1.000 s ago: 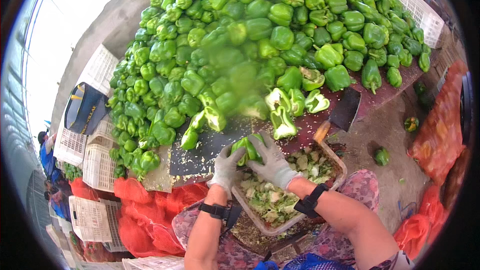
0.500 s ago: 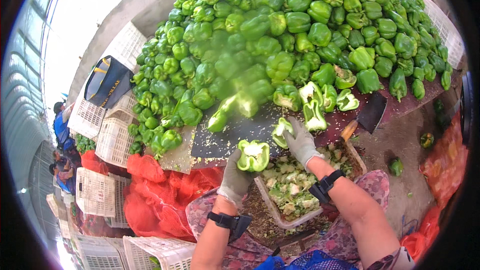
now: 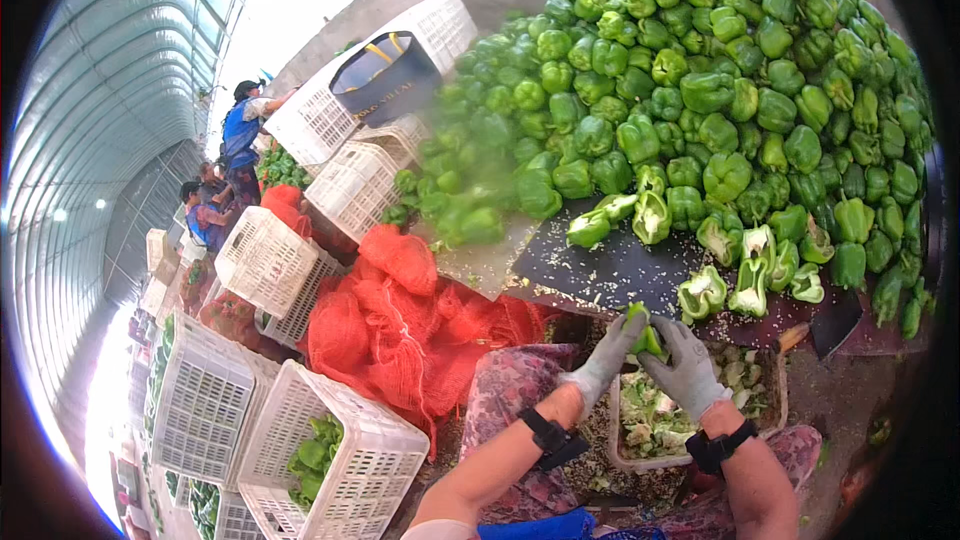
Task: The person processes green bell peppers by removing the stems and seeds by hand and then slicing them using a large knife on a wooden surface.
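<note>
My left hand [image 3: 608, 356] and my right hand [image 3: 686, 368], both in grey gloves, close together around a green bell pepper piece [image 3: 648, 338]. The fingers hide much of it. Just below is a white tub [image 3: 783, 395] of pale pepper cores and seeds [image 3: 655, 420]. Beyond my hands, cut pepper halves [image 3: 702, 293] lie on a dark, seed-strewn board [image 3: 600, 265]. At the board's right lies a cleaver [image 3: 836, 324] with a wooden handle.
A large heap of whole green peppers [image 3: 720, 120] rises behind the board. Red mesh sacks [image 3: 400, 340] lie to the left. White plastic crates [image 3: 375, 475] stand along that side, one with a dark bag [image 3: 385, 80]. Several people [image 3: 238, 135] are at the far left.
The view has swung left. My left hand has brought its pepper half over the tub to my right hand. The right hand has let go of another half, now on the board.
</note>
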`<state>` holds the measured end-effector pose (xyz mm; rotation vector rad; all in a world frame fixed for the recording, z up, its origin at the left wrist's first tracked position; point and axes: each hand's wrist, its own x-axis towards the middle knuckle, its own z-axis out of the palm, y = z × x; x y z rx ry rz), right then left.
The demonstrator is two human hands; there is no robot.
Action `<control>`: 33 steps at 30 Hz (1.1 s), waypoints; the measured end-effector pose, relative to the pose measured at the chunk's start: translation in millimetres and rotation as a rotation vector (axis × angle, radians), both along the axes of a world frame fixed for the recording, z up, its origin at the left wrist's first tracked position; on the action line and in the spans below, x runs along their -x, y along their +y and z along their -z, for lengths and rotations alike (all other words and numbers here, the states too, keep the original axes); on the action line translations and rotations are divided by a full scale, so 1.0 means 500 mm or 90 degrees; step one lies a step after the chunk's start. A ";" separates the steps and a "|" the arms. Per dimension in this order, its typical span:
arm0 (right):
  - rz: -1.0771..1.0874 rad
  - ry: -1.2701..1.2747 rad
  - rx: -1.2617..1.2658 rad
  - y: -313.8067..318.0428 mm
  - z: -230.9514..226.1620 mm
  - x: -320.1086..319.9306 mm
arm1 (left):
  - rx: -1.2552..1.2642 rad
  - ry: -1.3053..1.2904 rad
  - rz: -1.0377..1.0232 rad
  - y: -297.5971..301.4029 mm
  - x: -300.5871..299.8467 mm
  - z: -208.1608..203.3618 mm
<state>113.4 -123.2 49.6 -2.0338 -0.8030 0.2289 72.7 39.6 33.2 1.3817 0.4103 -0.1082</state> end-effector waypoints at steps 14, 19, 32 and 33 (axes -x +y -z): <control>-0.128 0.456 -0.210 -0.010 0.025 0.038 | 0.481 -0.025 -0.134 0.009 0.037 0.109; -0.099 0.170 -0.046 -0.013 0.026 0.044 | 0.363 -0.004 -0.161 -0.016 0.049 0.096; -0.069 0.309 -0.189 0.012 0.069 0.053 | 0.061 -0.026 -0.184 -0.019 0.049 0.125; -0.059 0.283 -0.160 0.016 0.085 0.048 | 0.168 0.001 -0.218 -0.021 0.050 0.118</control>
